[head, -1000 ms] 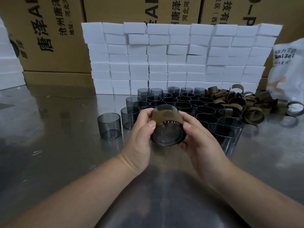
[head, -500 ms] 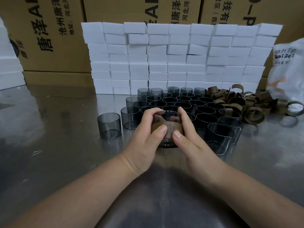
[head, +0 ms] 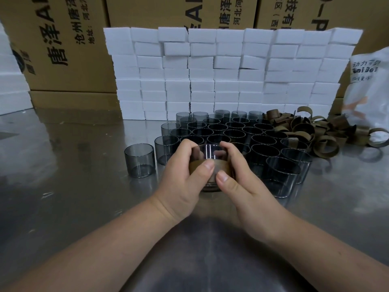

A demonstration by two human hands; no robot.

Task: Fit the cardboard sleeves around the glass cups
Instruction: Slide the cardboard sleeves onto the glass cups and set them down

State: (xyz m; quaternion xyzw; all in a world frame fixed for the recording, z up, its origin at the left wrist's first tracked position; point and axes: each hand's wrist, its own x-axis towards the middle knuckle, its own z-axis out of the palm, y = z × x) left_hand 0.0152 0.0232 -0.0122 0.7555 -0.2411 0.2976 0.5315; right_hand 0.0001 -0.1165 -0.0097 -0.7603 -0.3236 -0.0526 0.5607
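A smoky glass cup point(head: 210, 152) stands upright on the steel table between my hands, with a brown cardboard sleeve point(head: 220, 166) round its lower half. My left hand point(head: 181, 182) grips the cup and sleeve from the left, thumb on the sleeve's front. My right hand point(head: 242, 182) grips them from the right, thumb pressed on the sleeve. Behind stands a block of several bare glass cups point(head: 231, 131), and to the right lies a heap of loose sleeves point(head: 311, 131).
A single bare cup point(head: 139, 160) stands apart at the left. A wall of white foam blocks point(head: 227, 72) backs the cups, with cardboard cartons point(head: 63, 39) behind. A white plastic bag point(head: 370, 91) lies at the far right. The steel table point(head: 73, 207) reflects light.
The cup was held tilted with its open mouth toward me; it now stands upright on the table. The sleeve has slid down to the cup's lower half, thumbs pressing on it.
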